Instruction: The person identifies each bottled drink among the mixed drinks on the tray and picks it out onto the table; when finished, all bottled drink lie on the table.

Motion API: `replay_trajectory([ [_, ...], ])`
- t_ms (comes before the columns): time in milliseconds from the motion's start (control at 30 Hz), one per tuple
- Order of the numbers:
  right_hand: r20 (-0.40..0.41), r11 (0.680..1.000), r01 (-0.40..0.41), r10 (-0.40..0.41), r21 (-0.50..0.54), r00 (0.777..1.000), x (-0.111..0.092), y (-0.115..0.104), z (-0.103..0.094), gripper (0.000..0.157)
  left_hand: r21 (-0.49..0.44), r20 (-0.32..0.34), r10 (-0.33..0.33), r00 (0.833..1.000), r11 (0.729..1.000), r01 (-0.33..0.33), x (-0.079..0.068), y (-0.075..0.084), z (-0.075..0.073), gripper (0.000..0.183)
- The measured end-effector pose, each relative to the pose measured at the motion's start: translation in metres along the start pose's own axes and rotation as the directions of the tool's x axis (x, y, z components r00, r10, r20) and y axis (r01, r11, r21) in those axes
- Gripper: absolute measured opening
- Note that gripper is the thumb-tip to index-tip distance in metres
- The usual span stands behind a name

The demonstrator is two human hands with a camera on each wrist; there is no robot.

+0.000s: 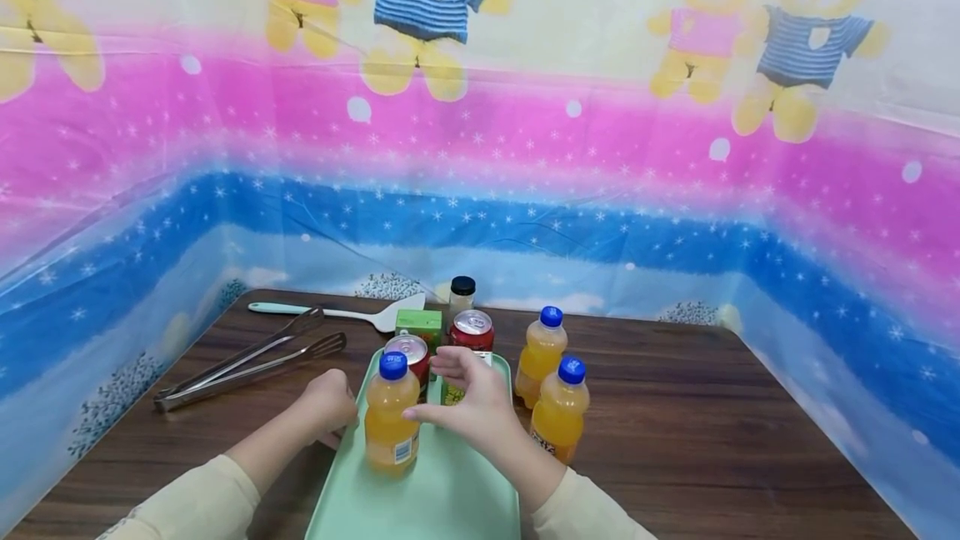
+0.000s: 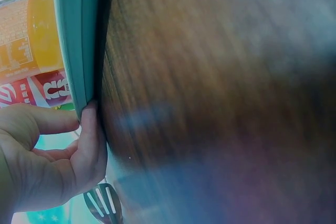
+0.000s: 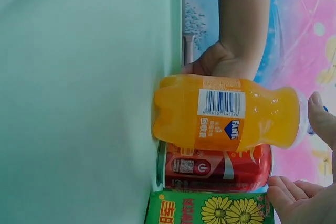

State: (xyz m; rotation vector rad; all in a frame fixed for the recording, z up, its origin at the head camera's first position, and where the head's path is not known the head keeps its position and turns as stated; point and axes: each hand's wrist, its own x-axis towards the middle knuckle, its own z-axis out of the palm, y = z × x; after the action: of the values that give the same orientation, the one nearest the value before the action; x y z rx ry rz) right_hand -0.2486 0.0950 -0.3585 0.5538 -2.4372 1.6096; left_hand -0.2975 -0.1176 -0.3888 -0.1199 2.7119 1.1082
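Note:
A pale green tray lies on the table. My left hand pinches its left rim, thumb inside and fingers outside, as the left wrist view shows. An orange soda bottle with a blue cap stands upright on the tray. Behind it are a red soda can and a green drink carton with yellow flowers. My right hand is spread over the tray beside the bottle. Its thumb lies close to the bottle's neck in the right wrist view, and its fingers reach towards the carton's top.
Two more orange soda bottles stand right of the tray. Towards the back are another red can, a green carton and a black-lidded jar. Metal tongs and a white spatula lie at the left.

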Motion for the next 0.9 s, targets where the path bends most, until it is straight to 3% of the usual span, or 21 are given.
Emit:
replay_trajectory([
  [900, 0.025, 1.000, -0.004, 0.005, -0.007, 1.000, -0.001, -0.003, 0.020, 0.063, -0.018, -0.025, 0.032, 0.999, 0.999, -0.033, -0.001, -0.003, 0.002, 0.013],
])
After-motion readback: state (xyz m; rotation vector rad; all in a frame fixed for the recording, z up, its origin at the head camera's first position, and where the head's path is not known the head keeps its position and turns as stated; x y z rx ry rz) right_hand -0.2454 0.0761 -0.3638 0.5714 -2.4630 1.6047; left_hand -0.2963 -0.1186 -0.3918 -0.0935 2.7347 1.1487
